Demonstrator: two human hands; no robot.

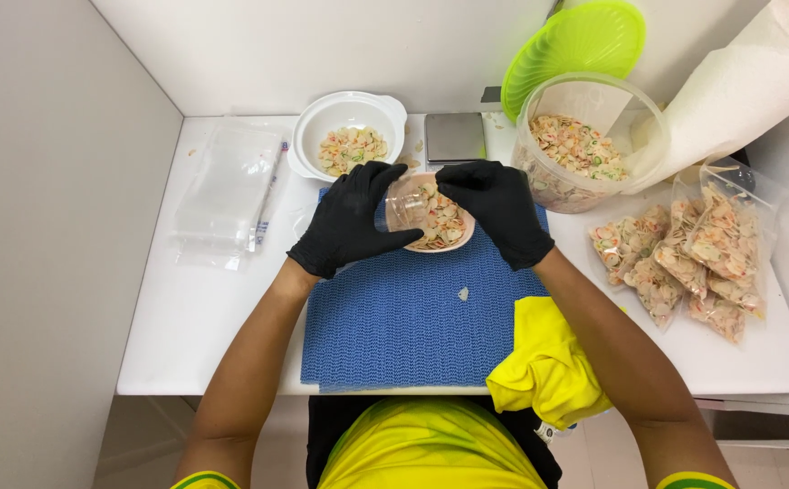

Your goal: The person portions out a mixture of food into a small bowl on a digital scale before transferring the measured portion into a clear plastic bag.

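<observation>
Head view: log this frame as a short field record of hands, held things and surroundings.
left hand: black-gloved left hand holds a small clear cup, tilted over the bowl
right hand: black-gloved right hand rests at the pink bowl of pale chips
surface: blue mat on white table
behind: white bowl, scale, clear tub
right side: filled bags
left side: empty bags

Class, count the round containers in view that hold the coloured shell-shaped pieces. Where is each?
3: white bowl at back, small bowl between the gloved hands, clear tub at right.
</observation>
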